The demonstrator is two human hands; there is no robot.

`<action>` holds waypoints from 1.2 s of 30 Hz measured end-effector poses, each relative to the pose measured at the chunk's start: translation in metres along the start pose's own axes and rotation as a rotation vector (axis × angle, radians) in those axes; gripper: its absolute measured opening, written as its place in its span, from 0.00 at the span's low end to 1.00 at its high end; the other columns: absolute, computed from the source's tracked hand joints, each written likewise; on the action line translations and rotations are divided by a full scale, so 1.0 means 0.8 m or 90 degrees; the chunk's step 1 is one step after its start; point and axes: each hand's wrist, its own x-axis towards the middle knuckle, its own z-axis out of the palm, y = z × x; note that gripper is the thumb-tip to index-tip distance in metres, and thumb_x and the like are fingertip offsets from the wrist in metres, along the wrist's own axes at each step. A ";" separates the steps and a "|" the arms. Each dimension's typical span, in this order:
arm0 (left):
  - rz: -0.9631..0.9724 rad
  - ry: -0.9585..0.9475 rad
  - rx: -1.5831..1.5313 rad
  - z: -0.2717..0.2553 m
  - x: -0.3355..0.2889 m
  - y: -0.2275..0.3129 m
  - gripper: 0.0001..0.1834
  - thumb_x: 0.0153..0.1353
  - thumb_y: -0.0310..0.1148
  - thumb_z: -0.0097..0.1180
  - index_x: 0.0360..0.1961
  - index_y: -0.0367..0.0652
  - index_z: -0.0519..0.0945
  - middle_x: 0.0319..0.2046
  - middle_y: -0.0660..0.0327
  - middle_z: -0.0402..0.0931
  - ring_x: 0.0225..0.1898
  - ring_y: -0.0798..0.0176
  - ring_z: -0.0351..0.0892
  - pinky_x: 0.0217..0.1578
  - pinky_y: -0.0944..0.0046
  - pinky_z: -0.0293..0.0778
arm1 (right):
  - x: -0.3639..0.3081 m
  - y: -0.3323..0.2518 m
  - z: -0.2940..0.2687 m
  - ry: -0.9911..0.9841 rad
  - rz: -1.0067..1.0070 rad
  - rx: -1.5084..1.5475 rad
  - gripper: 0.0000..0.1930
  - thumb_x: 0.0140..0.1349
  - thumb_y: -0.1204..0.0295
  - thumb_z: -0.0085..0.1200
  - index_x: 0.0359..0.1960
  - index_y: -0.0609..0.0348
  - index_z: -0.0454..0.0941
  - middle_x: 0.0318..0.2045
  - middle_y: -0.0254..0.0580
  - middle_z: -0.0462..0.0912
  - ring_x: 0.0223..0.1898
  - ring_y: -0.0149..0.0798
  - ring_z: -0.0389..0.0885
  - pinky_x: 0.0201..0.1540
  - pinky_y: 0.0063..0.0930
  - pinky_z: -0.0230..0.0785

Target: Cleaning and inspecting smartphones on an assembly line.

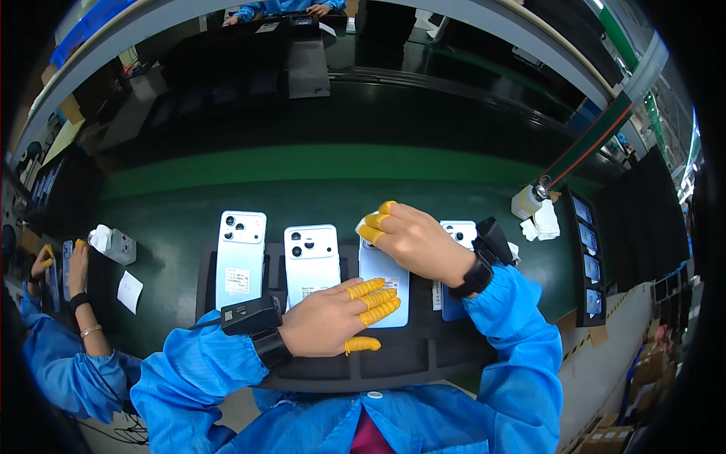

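Several pale blue phones lie back up in a black foam tray point(393, 365): a left phone point(242, 261), a second phone point(311, 261), a third phone point(384, 306) and a right phone point(459, 227), largely covered by my right wrist. Yellow finger cots cover fingers on both hands. My left hand point(325, 321) rests with fingers stretched across the lower back of the third phone, thumb apart. My right hand point(414, 240) is over that phone's camera end, fingers bent and pressed together. A bit of white shows beside those fingertips; what it is, I cannot make out.
At right stand a white bottle point(527, 203), folded white wipes point(546, 221) and a black tray of phones point(590, 261). On the left are another white container point(117, 246), a paper slip point(130, 291) and a co-worker's hand point(78, 265) at a phone. Another person sits across.
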 end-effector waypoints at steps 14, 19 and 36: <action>0.043 0.010 -0.076 -0.019 0.002 -0.002 0.30 0.59 0.39 0.53 0.62 0.40 0.66 0.55 0.50 0.71 0.62 0.49 0.65 0.59 0.56 0.67 | -0.003 -0.019 -0.010 0.022 -0.022 0.007 0.12 0.43 0.77 0.57 0.33 0.61 0.82 0.29 0.39 0.78 0.34 0.40 0.75 0.43 0.30 0.73; 0.063 0.036 -0.061 -0.007 0.000 -0.004 0.31 0.57 0.37 0.54 0.62 0.37 0.65 0.54 0.48 0.71 0.63 0.49 0.63 0.64 0.53 0.60 | -0.019 -0.025 -0.020 -0.054 -0.018 -0.017 0.09 0.40 0.79 0.59 0.28 0.62 0.82 0.28 0.40 0.78 0.34 0.40 0.75 0.42 0.29 0.73; -0.111 0.017 -0.059 -0.040 -0.091 -0.020 0.38 0.62 0.55 0.49 0.65 0.40 0.61 0.57 0.43 0.67 0.61 0.43 0.64 0.58 0.55 0.66 | 0.103 -0.041 0.047 0.007 -0.133 0.046 0.11 0.44 0.77 0.61 0.32 0.65 0.83 0.31 0.43 0.81 0.36 0.39 0.76 0.41 0.27 0.74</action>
